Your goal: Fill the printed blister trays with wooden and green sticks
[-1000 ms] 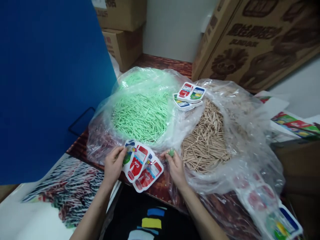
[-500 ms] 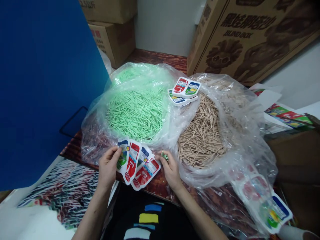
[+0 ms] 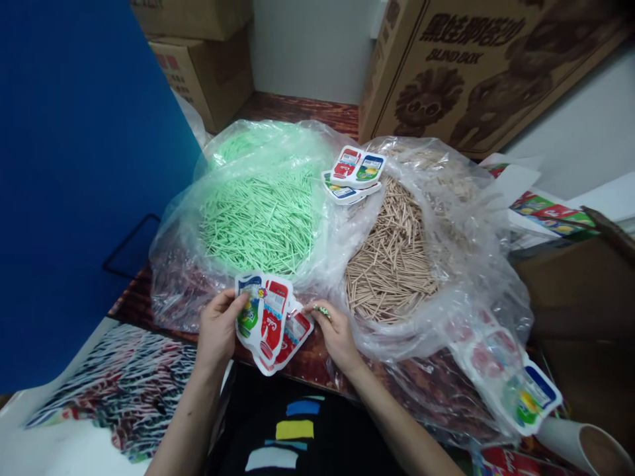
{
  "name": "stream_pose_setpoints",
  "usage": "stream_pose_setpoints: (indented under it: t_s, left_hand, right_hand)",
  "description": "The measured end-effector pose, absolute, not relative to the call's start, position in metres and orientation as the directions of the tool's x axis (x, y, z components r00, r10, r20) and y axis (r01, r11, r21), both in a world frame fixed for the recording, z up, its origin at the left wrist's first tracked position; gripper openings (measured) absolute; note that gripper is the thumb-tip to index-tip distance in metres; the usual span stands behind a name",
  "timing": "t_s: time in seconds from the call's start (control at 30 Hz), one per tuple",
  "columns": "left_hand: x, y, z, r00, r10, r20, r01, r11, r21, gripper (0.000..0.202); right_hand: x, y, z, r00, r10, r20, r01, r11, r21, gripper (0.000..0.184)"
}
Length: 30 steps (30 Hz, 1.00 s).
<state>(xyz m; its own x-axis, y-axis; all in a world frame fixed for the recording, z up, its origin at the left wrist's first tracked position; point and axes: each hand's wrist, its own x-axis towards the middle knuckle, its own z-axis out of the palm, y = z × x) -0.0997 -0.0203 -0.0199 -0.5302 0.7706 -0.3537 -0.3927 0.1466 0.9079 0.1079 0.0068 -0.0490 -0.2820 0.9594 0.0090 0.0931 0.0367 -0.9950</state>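
Note:
My left hand point(image 3: 219, 328) is closed, pinching a bottle-shaped card point(image 3: 272, 316) with green lemon and red cola pictures by its left edge. A second card point(image 3: 299, 325) of the same sort lies mostly behind it, its right edge between the fingertips of my right hand point(image 3: 338, 336). A small bunch of short green-and-white sticks point(image 3: 322, 311) shows in the curled fingers of that right hand. Just beyond the hands sit a clear bag of light green sticks point(image 3: 258, 218) and, to its right, a bag of brown sticks point(image 3: 391, 274).
Several similar cards point(image 3: 358, 166) lie stacked between the bags, and more point(image 3: 533, 396) lie partly under plastic at the right. A blue panel point(image 3: 89, 185) stands at the left. Cardboard boxes point(image 3: 446, 73) stand behind. A cardboard tube point(image 3: 585, 443) lies at lower right.
The left card has slid rightward over the other card, so they overlap more and less of the rear one shows. My view has shifted slightly to the right.

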Motion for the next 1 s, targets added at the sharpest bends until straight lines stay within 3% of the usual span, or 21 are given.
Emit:
stream_pose_setpoints:
  t_s: [0.23,0.7,1.0]
  left_hand:
    - [-0.103,-0.022,-0.027,-0.481,0.780,-0.400,-0.396,0.214,0.893,0.035]
    - [-0.104,-0.027,-0.029,-0.365,0.894,-0.259,-0.081,0.247,0.966,0.030]
    - [-0.091,-0.021,-0.015,-0.043,0.998,-0.055,0.207,0.063,0.976,0.018]
  right_hand:
    - [0.109,0.008,-0.035,-0.304,0.952,0.021,0.097,0.053,-0.994,0.017]
    - [0.111,0.014,-0.024,-0.337,0.941,0.041,0.123,0.087,-0.989,0.018]
    - [0.116,0.019,-0.012,-0.319,0.947,0.035,0.117,0.076,-0.990,0.016]
